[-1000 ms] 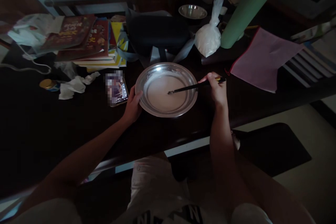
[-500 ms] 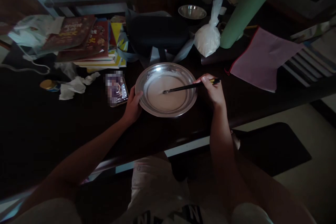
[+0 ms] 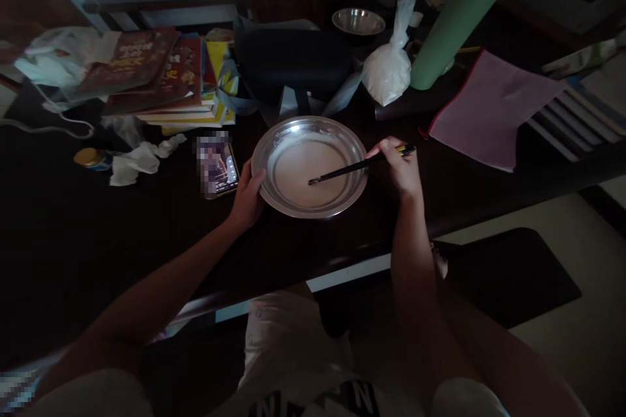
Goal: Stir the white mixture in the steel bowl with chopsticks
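A: So, right hand is closed on the chopsticks, tips down in the white batter in the metal pan?
B: Yes. Left hand clamps the pan's near-left rim, beside the phone. Best to keep tips submerged, strokes small, rim pinned so nothing slops.

A single head-worn camera looks forward and steeply down, close over the dark table edge and lap.
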The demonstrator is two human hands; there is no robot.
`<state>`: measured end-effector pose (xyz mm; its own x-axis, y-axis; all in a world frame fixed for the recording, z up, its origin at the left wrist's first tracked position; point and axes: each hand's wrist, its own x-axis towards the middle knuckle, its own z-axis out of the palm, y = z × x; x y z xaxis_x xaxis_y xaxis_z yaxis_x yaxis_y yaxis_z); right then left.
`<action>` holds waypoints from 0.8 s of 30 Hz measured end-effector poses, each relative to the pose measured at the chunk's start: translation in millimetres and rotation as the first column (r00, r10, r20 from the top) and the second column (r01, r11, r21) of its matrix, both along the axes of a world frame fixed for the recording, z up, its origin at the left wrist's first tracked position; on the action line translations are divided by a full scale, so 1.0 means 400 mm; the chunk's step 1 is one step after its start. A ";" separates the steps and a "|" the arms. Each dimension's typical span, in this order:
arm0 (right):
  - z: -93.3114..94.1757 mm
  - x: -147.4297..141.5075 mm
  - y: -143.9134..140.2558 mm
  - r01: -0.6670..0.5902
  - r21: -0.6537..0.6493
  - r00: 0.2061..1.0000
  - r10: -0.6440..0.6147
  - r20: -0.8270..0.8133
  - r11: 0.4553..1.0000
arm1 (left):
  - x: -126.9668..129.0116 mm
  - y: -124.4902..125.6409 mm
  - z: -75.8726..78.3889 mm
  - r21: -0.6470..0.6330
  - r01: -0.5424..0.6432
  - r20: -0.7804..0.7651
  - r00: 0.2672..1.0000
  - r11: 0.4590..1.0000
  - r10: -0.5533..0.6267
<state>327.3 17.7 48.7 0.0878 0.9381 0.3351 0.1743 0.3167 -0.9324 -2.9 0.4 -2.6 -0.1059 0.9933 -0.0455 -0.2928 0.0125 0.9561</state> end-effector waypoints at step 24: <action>-0.001 -0.003 0.006 -0.015 0.038 1.000 0.014 0.013 0.999 | -0.006 0.002 -0.008 0.026 0.012 -0.024 1.000 1.000 -0.011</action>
